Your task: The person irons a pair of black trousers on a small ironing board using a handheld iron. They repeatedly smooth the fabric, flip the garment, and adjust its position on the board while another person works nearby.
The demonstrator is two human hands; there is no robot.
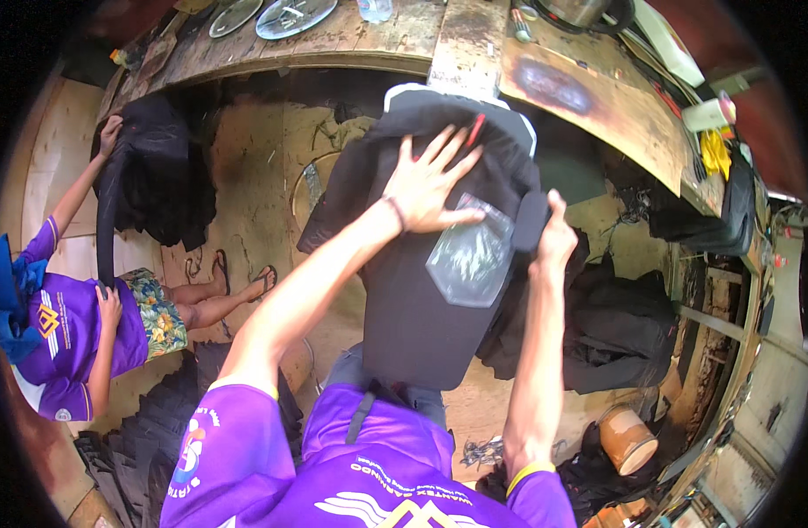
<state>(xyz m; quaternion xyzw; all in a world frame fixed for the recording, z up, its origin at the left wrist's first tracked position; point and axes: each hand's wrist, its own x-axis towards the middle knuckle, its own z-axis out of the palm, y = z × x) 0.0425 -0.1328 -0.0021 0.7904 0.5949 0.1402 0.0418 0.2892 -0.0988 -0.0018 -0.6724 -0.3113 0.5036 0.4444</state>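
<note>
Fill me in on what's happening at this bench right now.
A person in a purple shirt presses the left hand flat on a black bag held upright below a worn wooden workbench. The right hand grips the bag's black strap at its side. A clear plastic pouch lies against the bag. At the left, a co-worker handles another black bag.

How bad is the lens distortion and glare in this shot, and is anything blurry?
Head view: strong fisheye, the workbench edge bows and the corners go black; the clear plastic bag shows soft glare; the left hand and right hand on the black garment are fairly sharp, the rim softer.
</note>
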